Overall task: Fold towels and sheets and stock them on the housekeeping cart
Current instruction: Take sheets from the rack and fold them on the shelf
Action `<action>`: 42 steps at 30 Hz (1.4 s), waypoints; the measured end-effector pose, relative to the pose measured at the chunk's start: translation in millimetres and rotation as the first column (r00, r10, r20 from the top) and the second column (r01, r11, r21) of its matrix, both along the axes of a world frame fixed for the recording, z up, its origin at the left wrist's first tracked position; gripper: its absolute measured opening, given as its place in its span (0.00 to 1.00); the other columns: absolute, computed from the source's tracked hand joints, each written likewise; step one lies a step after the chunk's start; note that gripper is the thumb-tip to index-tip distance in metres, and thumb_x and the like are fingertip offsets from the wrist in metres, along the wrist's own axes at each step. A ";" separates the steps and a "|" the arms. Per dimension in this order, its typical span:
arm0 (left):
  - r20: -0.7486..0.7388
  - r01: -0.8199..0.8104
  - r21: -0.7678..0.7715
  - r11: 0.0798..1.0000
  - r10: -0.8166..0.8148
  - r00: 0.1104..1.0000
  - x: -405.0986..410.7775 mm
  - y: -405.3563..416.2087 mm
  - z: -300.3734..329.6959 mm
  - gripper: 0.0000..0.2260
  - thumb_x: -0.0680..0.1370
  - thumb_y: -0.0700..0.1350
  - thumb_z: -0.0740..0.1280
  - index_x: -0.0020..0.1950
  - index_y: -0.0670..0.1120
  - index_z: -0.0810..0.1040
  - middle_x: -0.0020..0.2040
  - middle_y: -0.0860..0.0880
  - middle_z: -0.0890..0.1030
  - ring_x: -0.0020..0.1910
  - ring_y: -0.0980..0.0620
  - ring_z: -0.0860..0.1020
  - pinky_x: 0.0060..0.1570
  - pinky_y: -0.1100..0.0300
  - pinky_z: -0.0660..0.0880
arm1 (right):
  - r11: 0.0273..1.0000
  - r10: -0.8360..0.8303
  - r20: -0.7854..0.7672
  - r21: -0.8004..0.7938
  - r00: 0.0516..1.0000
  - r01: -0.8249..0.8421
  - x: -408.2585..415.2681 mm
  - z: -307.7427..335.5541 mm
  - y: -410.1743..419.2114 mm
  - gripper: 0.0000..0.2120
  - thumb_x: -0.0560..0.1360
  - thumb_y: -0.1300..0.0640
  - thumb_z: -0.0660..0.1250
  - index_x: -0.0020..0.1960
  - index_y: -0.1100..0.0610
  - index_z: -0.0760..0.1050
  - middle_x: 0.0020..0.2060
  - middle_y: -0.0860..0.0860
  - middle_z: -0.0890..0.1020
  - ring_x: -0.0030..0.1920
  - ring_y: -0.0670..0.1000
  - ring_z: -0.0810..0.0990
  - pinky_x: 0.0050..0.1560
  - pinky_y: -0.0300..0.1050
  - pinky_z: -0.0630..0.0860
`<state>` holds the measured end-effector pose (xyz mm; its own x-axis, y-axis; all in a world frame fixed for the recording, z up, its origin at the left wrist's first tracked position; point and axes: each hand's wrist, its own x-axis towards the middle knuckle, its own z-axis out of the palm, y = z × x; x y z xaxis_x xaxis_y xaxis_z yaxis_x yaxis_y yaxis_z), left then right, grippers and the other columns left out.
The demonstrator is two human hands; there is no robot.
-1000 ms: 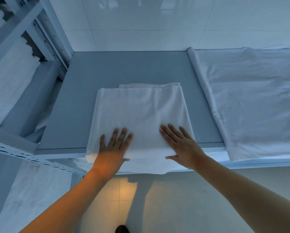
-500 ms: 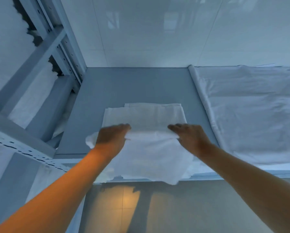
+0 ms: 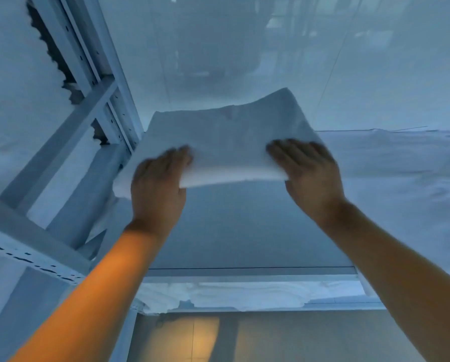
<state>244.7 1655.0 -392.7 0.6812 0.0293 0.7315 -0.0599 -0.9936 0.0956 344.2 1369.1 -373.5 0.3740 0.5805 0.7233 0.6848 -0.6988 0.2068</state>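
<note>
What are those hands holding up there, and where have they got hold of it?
A folded white sheet, lifted off the grey shelf. The left hand grips its near left corner, the right hand its near right corner.

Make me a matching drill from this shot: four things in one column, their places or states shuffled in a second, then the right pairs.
1. folded white sheet
2. spread white sheet
3. left hand
4. grey shelf

A. lying flat on the right
B. bare below the lifted linen
C. held up by both hands
D. gripping the fold's near left edge

Pairs: 1-C, 2-A, 3-D, 4-B. The right hand grips the near right edge.
</note>
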 end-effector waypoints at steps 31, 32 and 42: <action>-0.725 0.196 -0.075 0.978 -0.188 0.663 -0.5 -35.3 -204.8 0.27 0.83 0.63 0.46 0.82 0.61 0.57 0.84 0.60 0.51 0.83 0.54 0.48 0.78 0.42 0.54 | 0.943 -0.320 -0.785 -0.316 0.530 0.100 63.3 -221.9 2.2 0.34 0.83 0.35 0.45 0.85 0.48 0.45 0.83 0.45 0.46 0.83 0.48 0.42 0.82 0.51 0.43; -0.725 0.242 -0.084 0.967 -0.226 0.651 4.0 -24.1 -203.5 0.26 0.84 0.62 0.47 0.82 0.62 0.58 0.84 0.60 0.52 0.83 0.54 0.49 0.78 0.43 0.54 | 0.946 -0.312 -0.789 -0.308 0.529 0.098 54.2 -222.9 0.3 0.34 0.83 0.35 0.45 0.85 0.47 0.44 0.83 0.45 0.46 0.83 0.49 0.42 0.82 0.51 0.42; -0.775 -0.116 -0.082 0.990 0.010 0.632 28.5 12.0 -181.2 0.22 0.86 0.53 0.55 0.81 0.56 0.64 0.83 0.53 0.59 0.82 0.48 0.58 0.76 0.39 0.58 | 0.962 -0.249 -0.733 -0.260 0.633 0.078 -43.1 -237.6 24.8 0.33 0.82 0.37 0.48 0.84 0.46 0.48 0.84 0.46 0.50 0.83 0.55 0.47 0.81 0.59 0.47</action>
